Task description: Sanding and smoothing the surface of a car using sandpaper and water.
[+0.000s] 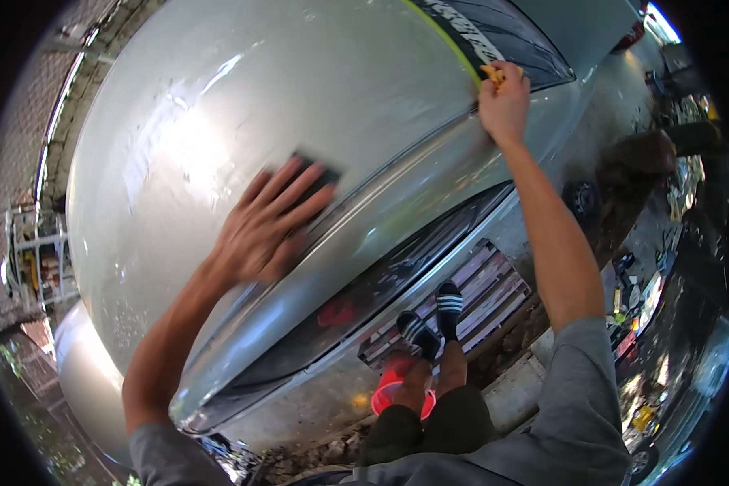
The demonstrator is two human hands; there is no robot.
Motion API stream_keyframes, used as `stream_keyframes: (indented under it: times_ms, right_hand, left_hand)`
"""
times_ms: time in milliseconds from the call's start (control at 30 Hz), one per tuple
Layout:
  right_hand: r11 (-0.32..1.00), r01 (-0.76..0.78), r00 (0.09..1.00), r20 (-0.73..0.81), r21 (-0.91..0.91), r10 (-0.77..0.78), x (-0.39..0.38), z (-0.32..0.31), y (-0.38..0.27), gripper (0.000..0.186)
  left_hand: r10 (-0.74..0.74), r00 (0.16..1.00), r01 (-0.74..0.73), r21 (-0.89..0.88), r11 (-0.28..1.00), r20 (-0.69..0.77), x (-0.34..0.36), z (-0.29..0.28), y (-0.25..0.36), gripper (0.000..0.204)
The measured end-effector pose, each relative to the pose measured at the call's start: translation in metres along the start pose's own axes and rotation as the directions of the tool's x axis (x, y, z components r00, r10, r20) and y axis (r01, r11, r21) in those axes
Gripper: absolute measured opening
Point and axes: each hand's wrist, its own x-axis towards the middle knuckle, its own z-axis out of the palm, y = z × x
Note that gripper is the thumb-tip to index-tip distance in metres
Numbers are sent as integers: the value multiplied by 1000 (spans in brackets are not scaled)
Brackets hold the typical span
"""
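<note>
The silver roof of a car spreads out below me, glossy and bright with reflections. My left hand lies on it with fingers extended, pressing a thin dark rectangular pad against the surface. One corner of the pad sticks out past the fingers; both are somewhat blurred. Further off to the right, my right hand is closed around a crumpled yellow-orange cloth at the roof's edge. It sits beside the windshield, which has a dark and lime-green strip with white lettering along its top.
My sandalled feet stand on a wooden pallet beside the car's side windows. A red bucket is by my legs. Rubble lies on the ground near the bucket. A chain-link fence runs along the far left.
</note>
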Motion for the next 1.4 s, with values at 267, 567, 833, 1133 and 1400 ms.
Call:
stream_keyframes:
  times_ms: [267, 567, 833, 1133, 1400]
  right_hand:
    - [993, -56, 998, -3, 107, 57, -6, 17, -20, 32]
    - [995, -69, 995, -59, 79, 74, -7, 8, -21, 32]
    - [991, -94, 994, -39, 92, 98, -13, -8, -13, 33]
    - [982, -113, 993, -5, 154, 116, -12, -7, -13, 36]
    - [965, -157, 988, 28, 208, 155, -16, -4, -27, 36]
  left_hand:
    - [169, 970, -151, 112, 982, -177, 176, 11, 1, 51]
    - [158, 973, -139, 122, 983, -169, 146, 3, 2, 50]
    - [101, 970, -92, 50, 994, -220, 189, 25, 24, 52]
    - [-29, 951, 63, 101, 993, -307, 251, 28, -2, 49]
    - [-236, 899, 308, 150, 940, -368, 312, 5, -76, 48]
